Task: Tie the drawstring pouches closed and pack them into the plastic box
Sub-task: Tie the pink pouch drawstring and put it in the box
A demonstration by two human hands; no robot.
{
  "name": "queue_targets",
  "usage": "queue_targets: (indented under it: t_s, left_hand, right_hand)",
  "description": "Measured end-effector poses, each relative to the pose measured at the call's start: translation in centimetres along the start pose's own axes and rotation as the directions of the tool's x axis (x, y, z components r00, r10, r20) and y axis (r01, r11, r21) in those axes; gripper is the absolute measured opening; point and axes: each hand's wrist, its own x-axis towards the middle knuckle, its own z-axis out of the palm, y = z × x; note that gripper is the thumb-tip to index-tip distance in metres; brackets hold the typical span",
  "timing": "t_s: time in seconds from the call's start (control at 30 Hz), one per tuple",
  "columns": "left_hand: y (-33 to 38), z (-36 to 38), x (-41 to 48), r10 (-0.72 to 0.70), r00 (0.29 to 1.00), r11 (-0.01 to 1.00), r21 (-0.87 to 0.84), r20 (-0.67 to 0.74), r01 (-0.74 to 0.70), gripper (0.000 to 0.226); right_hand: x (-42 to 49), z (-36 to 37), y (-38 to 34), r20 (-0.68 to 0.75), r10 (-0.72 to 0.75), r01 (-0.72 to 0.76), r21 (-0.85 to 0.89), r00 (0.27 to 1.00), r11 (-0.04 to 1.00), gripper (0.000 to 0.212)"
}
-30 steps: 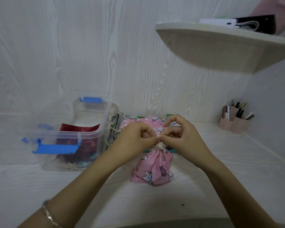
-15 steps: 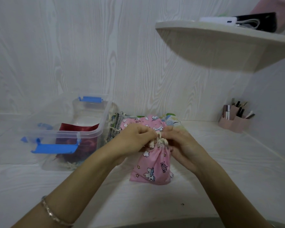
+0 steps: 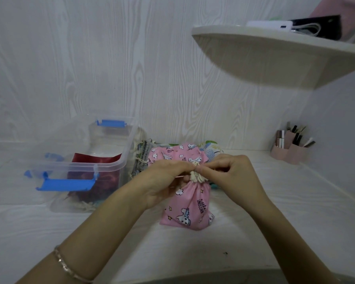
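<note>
Both hands meet at the top of the pink pouch point(image 3: 190, 208), which stands upright on the table point(image 3: 254, 232), its long axis running straight down from the fingers. The left hand point(image 3: 160, 185) and right hand point(image 3: 234, 177) each pinch the cream drawstring point(image 3: 196, 178) at the gathered neck, equally near. The neck looks bunched tight and the body plump, and the open plastic box point(image 3: 80, 167) sits off to the left, on the left hand's side.

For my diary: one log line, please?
step: tying | left hand: pinches drawstring | right hand: pinches drawstring | pink pouch: upright | plastic box: open
</note>
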Motion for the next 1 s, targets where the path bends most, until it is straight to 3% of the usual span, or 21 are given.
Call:
queue_targets:
  t_s: [0.17, 0.37, 0.6, 0.8, 1.0]
  left_hand:
    - [-0.1, 0.0, -0.1, 0.175, 0.983, 0.969, 0.188, -0.050, -0.163, 0.013]
    - [-0.2, -0.2, -0.2, 0.273, 0.961, 0.924, 0.289, -0.039, -0.251, 0.015]
    - [-0.1, 0.6, -0.3, 0.406, 0.913, 0.815, 0.466, -0.035, -0.345, 0.014]
    - [-0.5, 0.7, -0.2, 0.373, 0.928, 0.872, 0.348, -0.015, -0.344, 0.016]
    - [-0.5, 0.5, -0.4, 0.355, 0.934, 0.888, 0.301, 0.033, -0.348, 0.013]
  right_hand:
    - [0.0, 0.3, -0.3, -0.006, 0.048, -0.048, -0.065, 0.999, 0.997, 0.002]
    - [0.0, 0.4, -0.4, -0.002, 0.082, -0.082, 0.001, 0.997, 0.997, 0.012]
    - [-0.4, 0.4, -0.3, -0.008, 0.045, -0.045, 0.006, 0.999, 0.999, 0.006]
    - [-0.4, 0.2, -0.6, -0.051, 0.001, -0.006, -0.100, 0.999, 0.995, 0.003]
    - [-0.3, 0.2, -0.4, -0.035, 0.066, -0.066, -0.003, 0.997, 0.998, 0.008]
